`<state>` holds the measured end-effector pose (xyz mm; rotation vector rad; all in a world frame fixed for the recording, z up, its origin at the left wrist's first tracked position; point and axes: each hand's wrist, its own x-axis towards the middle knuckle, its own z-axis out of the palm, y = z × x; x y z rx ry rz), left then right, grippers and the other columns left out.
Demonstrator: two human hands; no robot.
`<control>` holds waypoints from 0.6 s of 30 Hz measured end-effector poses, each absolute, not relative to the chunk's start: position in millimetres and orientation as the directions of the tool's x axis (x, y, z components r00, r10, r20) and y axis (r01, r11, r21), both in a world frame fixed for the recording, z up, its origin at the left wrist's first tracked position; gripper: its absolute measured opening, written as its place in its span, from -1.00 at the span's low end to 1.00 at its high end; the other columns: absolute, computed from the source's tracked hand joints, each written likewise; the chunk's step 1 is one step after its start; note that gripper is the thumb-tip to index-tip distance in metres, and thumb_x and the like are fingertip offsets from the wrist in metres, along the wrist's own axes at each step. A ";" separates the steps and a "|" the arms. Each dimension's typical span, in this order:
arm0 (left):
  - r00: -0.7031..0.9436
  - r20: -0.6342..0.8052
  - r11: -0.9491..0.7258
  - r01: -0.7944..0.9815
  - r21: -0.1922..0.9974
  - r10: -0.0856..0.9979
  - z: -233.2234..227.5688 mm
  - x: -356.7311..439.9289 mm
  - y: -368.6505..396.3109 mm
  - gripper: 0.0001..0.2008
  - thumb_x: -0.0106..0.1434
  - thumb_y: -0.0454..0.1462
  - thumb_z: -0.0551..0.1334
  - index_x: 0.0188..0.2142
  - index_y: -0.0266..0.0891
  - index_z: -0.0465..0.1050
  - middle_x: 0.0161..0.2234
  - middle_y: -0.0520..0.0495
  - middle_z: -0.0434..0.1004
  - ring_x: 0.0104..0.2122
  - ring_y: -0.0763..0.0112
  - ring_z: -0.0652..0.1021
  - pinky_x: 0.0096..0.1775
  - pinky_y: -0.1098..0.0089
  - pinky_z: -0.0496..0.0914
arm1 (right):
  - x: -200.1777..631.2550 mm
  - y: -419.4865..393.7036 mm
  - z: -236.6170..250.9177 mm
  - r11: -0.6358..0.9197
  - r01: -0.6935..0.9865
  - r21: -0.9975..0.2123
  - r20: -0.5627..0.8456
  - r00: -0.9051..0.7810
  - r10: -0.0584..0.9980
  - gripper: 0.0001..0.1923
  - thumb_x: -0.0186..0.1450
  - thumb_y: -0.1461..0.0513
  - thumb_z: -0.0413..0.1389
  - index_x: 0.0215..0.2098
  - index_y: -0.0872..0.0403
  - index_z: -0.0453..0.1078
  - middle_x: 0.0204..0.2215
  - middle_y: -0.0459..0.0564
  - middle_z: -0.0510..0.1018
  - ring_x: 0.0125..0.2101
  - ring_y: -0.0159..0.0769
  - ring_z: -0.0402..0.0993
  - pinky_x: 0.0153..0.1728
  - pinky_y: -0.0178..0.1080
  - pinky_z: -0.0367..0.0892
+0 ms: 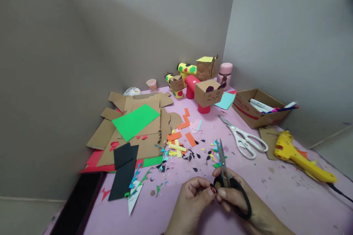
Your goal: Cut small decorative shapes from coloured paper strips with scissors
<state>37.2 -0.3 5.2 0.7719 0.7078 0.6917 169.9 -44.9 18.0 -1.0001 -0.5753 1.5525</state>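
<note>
Right hand grips the black-handled scissors, fingers through the loops, blades pointing up and away over the scraps; its wrist runs off the bottom edge. Just beside it, touching at the fingertips, the left hand is pinched shut on something too small and too hidden to make out, perhaps a dark paper bit. Both sit low at the near edge of the pink tabletop, which is littered with coloured paper scraps. White scissors lie well apart to the right, near a yellow glue gun whose cord leaves the picture. An open cardboard box holds markers, only partly seen. To the left, flattened cardboard carries a green sheet, with black paper overlapping its near edge. Cardboard animal figures stand at the far corner beside a pink bottle and a small cup. Plain grey walls meet behind them.
</note>
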 end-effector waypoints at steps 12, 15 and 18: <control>0.388 -0.337 0.427 -0.173 0.888 0.858 8.2 34.0 1.2 -0.68 -0.10 -0.07 0.42 -0.59 -0.29 0.48 -0.67 0.09 0.36 -0.62 0.56 0.28 -0.51 0.51 0.15 | 171.7 -45.3 21.6 -0.158 -0.281 -0.947 -0.202 0.135 0.970 -0.70 0.10 0.18 0.28 -0.25 0.06 0.33 -0.60 -0.25 0.38 -0.58 -0.44 0.21 -0.55 -0.37 0.12; 0.412 -0.325 0.412 -0.143 0.900 0.851 9.1 34.1 1.4 -0.68 -0.07 -0.07 0.40 -0.58 -0.30 0.49 -0.63 0.04 0.42 -0.59 0.52 0.31 -0.48 0.50 0.18 | 170.8 -44.7 21.9 -0.162 -0.325 -0.932 -0.216 0.136 0.967 -0.69 0.06 0.22 0.31 -0.27 0.05 0.34 -0.62 -0.26 0.39 -0.60 -0.44 0.21 -0.57 -0.38 0.12; 0.429 -0.354 0.456 -0.160 0.876 0.831 8.5 33.7 2.4 -0.67 -0.03 -0.04 0.37 -0.54 -0.29 0.50 -0.59 0.01 0.46 -0.58 0.50 0.33 -0.47 0.48 0.19 | 169.8 -43.7 25.4 -0.181 -0.391 -0.902 -0.248 0.127 0.961 -0.69 0.06 0.22 0.31 -0.28 0.05 0.33 -0.64 -0.26 0.40 -0.63 -0.45 0.22 -0.58 -0.38 0.11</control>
